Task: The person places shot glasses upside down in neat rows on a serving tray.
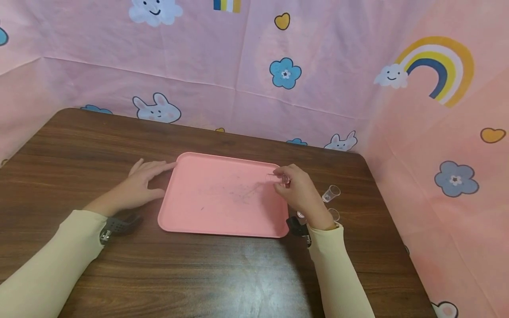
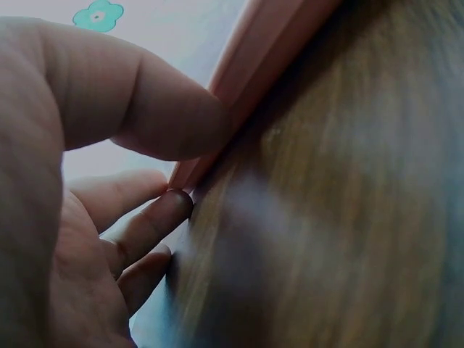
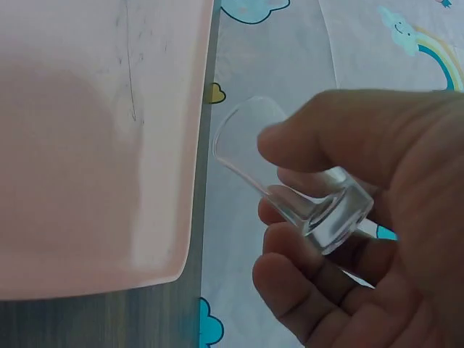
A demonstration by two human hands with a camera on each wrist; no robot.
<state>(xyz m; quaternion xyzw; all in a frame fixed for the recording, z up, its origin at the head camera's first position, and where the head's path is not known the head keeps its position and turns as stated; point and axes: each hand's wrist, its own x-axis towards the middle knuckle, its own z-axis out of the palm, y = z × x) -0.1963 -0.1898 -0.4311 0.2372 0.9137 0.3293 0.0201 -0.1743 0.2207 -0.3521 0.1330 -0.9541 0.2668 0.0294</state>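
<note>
A pink tray lies on the wooden table, its surface marked with dark scuffs. At the tray's left edge is my left hand, fingers extended. In the left wrist view its thumb and fingertips meet the tray's side. My right hand grips a small clear shot glass between thumb and fingers, over the tray's right rim. The glass is tilted on its side, mouth toward the left and thick base toward the palm.
More clear glasses stand right of the tray: one shot glass in plain sight, another glass partly behind the right wrist, and a third glass mostly hidden by that arm. Patterned pink cloth rises behind the brown table.
</note>
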